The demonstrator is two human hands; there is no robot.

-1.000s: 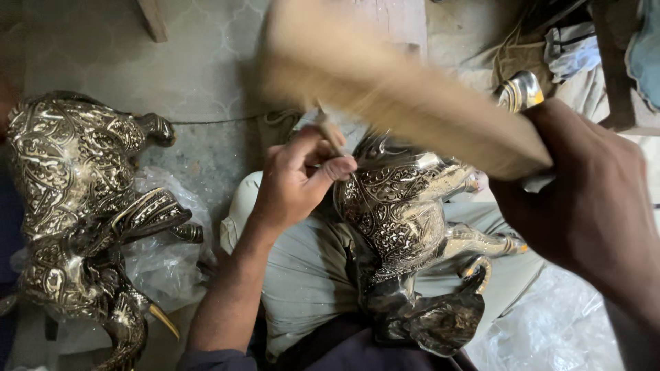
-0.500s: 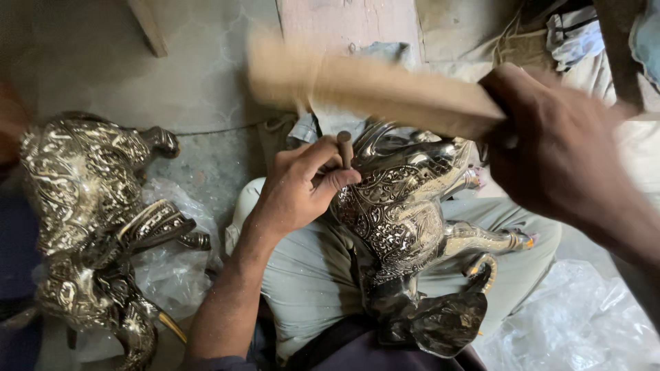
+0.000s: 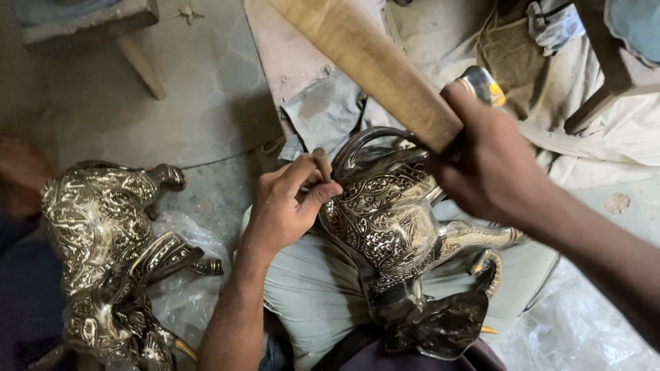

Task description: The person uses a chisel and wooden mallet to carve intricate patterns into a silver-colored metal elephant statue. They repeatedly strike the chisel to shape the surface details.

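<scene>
Two hands (image 3: pixel 289 206) (image 3: pixel 491 172), perhaps crowding figurine (image 3: pixel 388 227)

Grey patterned stone floor (image 3: pixel 199 103) seen across upper left, surface worn and dusty. Low wooden stool with slanted leg (image 3: pixel 130 48) placed at top left. Pale pinkish flat board (image 3: pixel 282 55) laid on floor at top centre. Crumpled off-white cloth sheets (image 3: pixel 605 130) spread over right side — dark wooden furniture leg (image 3: pixel 605 75) set across them. Clear crinkled plastic sheeting (image 3: pixel 584 330) spread at lower right. Light soft, diffuse — shadows faint.
</scene>
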